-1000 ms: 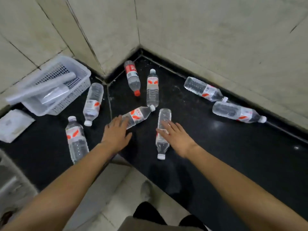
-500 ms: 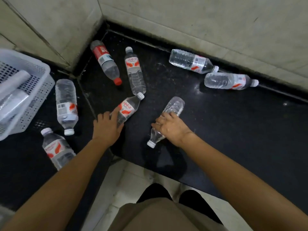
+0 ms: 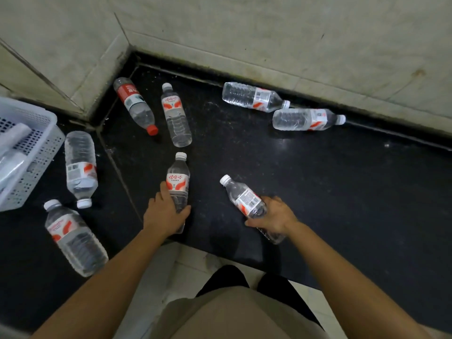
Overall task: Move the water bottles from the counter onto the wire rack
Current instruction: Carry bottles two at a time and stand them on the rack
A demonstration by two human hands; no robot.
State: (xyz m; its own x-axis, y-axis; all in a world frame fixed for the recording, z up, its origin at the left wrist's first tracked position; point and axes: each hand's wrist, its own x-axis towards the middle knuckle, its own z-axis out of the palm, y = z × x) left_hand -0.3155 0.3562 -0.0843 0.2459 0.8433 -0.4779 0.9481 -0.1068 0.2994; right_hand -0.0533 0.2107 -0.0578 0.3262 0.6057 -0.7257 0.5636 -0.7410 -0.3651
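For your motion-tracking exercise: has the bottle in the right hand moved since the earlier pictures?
Yes. The bottle has turned: its cap now points toward the back wall, and the right hand grips it.

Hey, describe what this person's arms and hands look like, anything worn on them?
Both arms are bare as far as the picture shows; no sleeves in view. The left hand and right hand wear no gloves, and no watch, bracelet or ring is visible. Fingers look short-nailed, though detail is too soft to be sure.

glossy black speckled stone counter | clear plastic bottles with white caps and red-and-white labels | one clear bottle with red cap and solid red label | white perforated plastic basket | beige tiled wall
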